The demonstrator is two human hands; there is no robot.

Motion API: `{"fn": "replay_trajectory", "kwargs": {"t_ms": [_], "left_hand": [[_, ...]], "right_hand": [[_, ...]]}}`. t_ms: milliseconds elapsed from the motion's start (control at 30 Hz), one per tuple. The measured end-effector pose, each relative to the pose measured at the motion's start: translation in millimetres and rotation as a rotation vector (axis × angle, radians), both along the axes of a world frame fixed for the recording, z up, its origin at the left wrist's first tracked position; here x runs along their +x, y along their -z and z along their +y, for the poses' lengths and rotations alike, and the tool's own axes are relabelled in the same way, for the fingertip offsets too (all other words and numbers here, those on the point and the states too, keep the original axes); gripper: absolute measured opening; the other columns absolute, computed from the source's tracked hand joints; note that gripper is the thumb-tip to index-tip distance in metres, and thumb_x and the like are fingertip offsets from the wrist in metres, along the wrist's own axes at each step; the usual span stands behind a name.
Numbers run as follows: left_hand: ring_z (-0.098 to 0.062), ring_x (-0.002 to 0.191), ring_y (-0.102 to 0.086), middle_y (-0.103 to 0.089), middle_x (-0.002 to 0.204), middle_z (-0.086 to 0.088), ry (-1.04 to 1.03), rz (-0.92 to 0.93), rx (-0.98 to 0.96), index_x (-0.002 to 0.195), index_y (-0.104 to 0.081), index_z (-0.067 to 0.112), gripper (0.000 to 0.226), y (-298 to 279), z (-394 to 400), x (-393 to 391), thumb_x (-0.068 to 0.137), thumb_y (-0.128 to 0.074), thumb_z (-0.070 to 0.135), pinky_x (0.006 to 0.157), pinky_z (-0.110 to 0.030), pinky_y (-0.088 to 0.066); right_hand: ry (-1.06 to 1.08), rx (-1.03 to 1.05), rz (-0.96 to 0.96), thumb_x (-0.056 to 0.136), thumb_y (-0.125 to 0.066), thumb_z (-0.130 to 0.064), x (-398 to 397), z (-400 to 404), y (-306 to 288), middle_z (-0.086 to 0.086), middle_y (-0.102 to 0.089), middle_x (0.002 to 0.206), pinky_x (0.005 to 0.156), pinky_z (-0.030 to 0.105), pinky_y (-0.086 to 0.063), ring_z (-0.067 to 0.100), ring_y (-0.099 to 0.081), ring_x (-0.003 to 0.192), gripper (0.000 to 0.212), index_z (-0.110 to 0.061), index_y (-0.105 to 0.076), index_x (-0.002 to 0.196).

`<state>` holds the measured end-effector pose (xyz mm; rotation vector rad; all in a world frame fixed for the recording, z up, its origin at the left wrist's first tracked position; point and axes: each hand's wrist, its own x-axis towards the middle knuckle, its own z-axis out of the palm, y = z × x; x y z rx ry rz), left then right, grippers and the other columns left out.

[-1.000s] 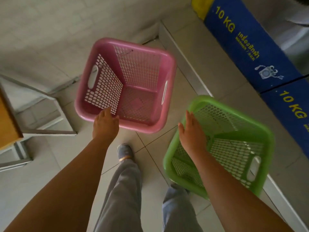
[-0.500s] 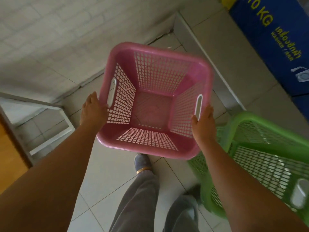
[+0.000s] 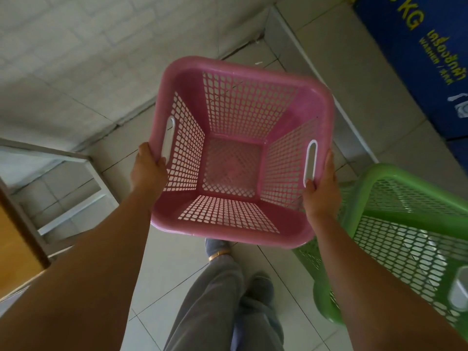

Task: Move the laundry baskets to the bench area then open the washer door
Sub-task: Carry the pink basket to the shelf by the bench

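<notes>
**Inspector:** Status of the baskets?

**Onlooker:** The pink basket [image 3: 240,153] is held up off the tiled floor [image 3: 266,282], empty. The left hand [image 3: 149,171] is wrapped round its left rim by the handle slot; the right hand [image 3: 320,188] is closed on the right rim beside the other slot. The green basket [image 3: 405,229] sits just to the right and lower, with no hand on it, its near corner tucked behind the pink one.

**Inspector:** Progress?

**Onlooker:** Early, in my judgement. Neither basket is set down at the bench [image 3: 15,244], which shows at the left edge. The door is still to be opened.

**Inspector:** Anything obscured?

**Onlooker:** The washer [image 3: 425,62] shows only a blue panel, cut off; no door visible. The fingers under both rims are hidden.
</notes>
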<state>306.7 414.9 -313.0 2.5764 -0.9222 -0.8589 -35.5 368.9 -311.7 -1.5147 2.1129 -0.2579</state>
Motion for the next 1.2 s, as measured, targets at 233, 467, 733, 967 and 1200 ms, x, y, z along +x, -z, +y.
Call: {"fn": "replay_trajectory", "kwargs": {"t_ms": [233, 467, 733, 967, 1200], "left_hand": [[-0.037, 0.090, -0.062, -0.063, 0.107, -0.014, -0.069, -0.026, 0.005, 0.121, -0.043, 0.014, 0.028, -44, 71, -7, 0.095, -0.045, 0.023, 0.072, -0.044, -0.050], [-0.039, 0.096, -0.062, -0.063, 0.109, -0.017, -0.208, -0.063, -0.027, 0.120, -0.046, 0.011, 0.027, -131, 186, -35, 0.095, -0.046, 0.021, 0.079, -0.047, -0.048], [-0.042, 0.096, -0.060, -0.062, 0.108, -0.021, -0.388, -0.114, -0.067, 0.118, -0.047, 0.008, 0.027, -223, 348, -77, 0.093, -0.048, 0.018, 0.080, -0.046, -0.046], [-0.042, 0.096, -0.061, -0.062, 0.108, -0.023, -0.641, -0.097, -0.074, 0.115, -0.050, 0.004, 0.027, -261, 479, -99, 0.091, -0.051, 0.015, 0.078, -0.045, -0.046], [-0.039, 0.092, -0.060, -0.063, 0.106, -0.023, -0.883, -0.071, -0.100, 0.112, -0.050, 0.003, 0.024, -270, 603, -90, 0.090, -0.050, 0.014, 0.077, -0.045, -0.047]], "right_hand": [[-0.106, -0.054, -0.040, 0.093, -0.055, -0.014, -7, 48, -50, 0.007, -0.047, 0.143, 0.077, 0.028, -0.049, 0.022, -0.062, 0.107, 0.077, -0.032, -0.010, 0.153], [-0.311, -0.104, -0.098, 0.093, -0.054, -0.013, -24, 120, -128, 0.004, -0.036, 0.154, 0.093, 0.040, -0.047, 0.029, -0.052, 0.127, 0.077, -0.031, -0.010, 0.153], [-0.563, -0.130, -0.094, 0.096, -0.048, -0.015, -40, 216, -220, 0.003, -0.026, 0.158, 0.090, 0.038, -0.047, 0.031, -0.050, 0.127, 0.070, -0.025, -0.009, 0.154], [-0.815, -0.096, -0.144, 0.096, -0.045, -0.018, -19, 283, -260, 0.004, -0.031, 0.155, 0.059, 0.031, -0.059, 0.023, -0.067, 0.087, 0.076, -0.039, 0.002, 0.152], [-1.033, -0.059, -0.088, 0.098, -0.044, -0.019, 56, 349, -281, 0.001, -0.026, 0.158, 0.040, 0.010, -0.038, 0.000, -0.050, 0.060, 0.073, -0.038, 0.001, 0.152]]}}
